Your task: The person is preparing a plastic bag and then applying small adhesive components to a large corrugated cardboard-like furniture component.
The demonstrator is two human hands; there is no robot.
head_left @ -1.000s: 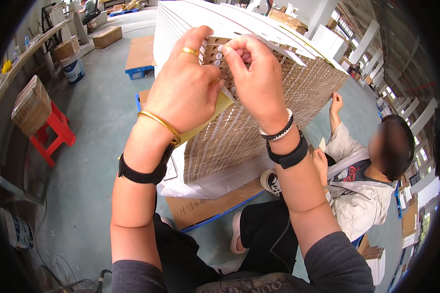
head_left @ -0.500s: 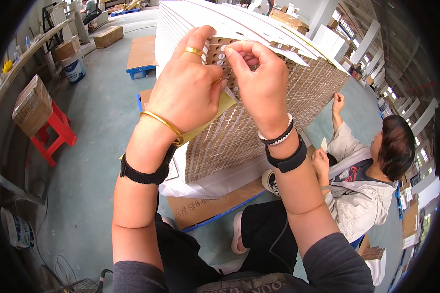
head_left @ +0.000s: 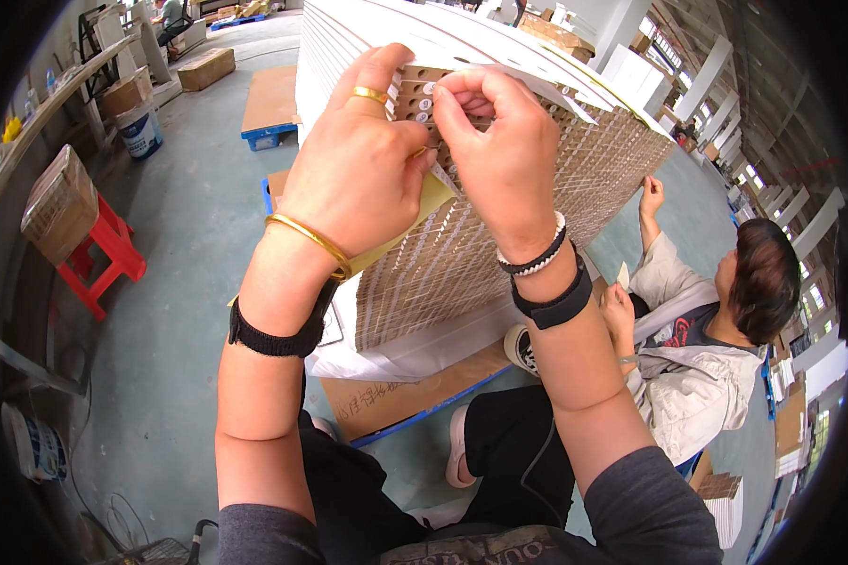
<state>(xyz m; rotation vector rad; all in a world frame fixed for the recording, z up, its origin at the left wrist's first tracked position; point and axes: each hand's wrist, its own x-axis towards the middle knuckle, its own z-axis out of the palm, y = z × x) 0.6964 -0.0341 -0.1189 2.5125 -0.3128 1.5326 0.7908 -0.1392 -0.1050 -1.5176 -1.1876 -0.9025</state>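
Near the top of a tall stack of white boards (head_left: 499,202), whose brown edges show rows of round holes, both my hands are at work. My left hand (head_left: 349,174) is closed on a pale yellow sheet (head_left: 433,201), with its index finger stretched along the stack's upper corner. Thumb and index finger of my right hand (head_left: 507,155) pinch together at a small round white sticker (head_left: 430,88) on the holed edge. Just below it sits another round sticker (head_left: 424,105). My curled right fingers hide part of the edge behind them.
At the right a seated co-worker (head_left: 697,330) reaches one hand to the same stack and holds a small pale sheet. A cardboard-covered pallet (head_left: 415,400) lies under the stack. On the left are a red stool (head_left: 104,250) bearing a carton (head_left: 61,202), and a bucket (head_left: 141,130).
My right fingertips have shifted very slightly up and left along the holed edge with the sticker. My left hand and the yellow sheet stay almost in place.
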